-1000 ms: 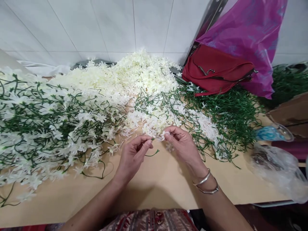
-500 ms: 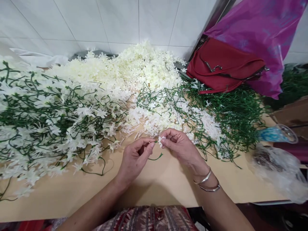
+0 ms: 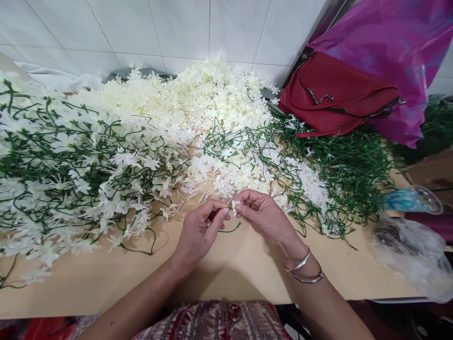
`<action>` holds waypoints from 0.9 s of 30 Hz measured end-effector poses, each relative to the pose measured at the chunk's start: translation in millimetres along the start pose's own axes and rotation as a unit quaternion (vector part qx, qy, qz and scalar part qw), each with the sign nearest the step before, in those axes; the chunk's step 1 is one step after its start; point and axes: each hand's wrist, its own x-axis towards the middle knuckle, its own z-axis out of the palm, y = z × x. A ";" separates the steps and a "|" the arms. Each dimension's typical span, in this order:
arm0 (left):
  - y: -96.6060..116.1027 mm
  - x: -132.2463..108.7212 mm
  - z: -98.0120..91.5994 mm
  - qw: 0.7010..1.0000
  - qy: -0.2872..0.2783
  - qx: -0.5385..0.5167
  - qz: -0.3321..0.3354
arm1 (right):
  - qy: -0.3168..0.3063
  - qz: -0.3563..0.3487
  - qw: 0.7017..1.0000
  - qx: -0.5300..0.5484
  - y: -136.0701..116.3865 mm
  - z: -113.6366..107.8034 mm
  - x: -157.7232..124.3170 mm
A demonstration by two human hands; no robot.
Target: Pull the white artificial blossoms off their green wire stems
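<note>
My left hand (image 3: 204, 227) pinches a thin green stem (image 3: 231, 230) between thumb and forefinger; its free end curves out below the fingers. Right beside it, my right hand (image 3: 264, 215) grips a small white artificial flower (image 3: 234, 208) by its petals, where flower and stem tip meet. Just beyond both hands lies a pile of loose white blossoms (image 3: 240, 174), with white stamens and green stems tangled among them. To the left is a large heap of stemmed white flowers (image 3: 88, 174).
Cream blossoms (image 3: 212, 89) are heaped by the tiled wall (image 3: 184, 28). On the right, a red handbag (image 3: 336, 94) rests on green stems (image 3: 354, 165), near a purple plastic bag (image 3: 396, 56), a blue-patterned cup (image 3: 410, 200) and a clear plastic bag (image 3: 417, 255). The tabletop (image 3: 233, 269) runs in front.
Both hands stay together at the flower and stem, with only slight finger movement. The whole view has shifted a little.
</note>
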 end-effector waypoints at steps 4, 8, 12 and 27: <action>-3.0 0.2 -1.8 1.000 -0.014 0.020 0.002 | -0.021 -0.003 1.000 -0.011 -1.8 2.4 -0.3; -6.2 -0.1 -2.3 0.998 -0.010 0.059 0.007 | -0.037 -0.006 0.999 -0.002 -3.6 5.8 -0.8; -8.0 -0.9 -0.3 0.998 0.006 0.063 -0.001 | -0.041 0.002 0.999 0.006 -3.6 7.4 -0.5; -13.4 -1.5 2.8 0.997 0.023 0.079 0.007 | -0.005 0.018 0.999 -0.026 -0.8 10.5 2.7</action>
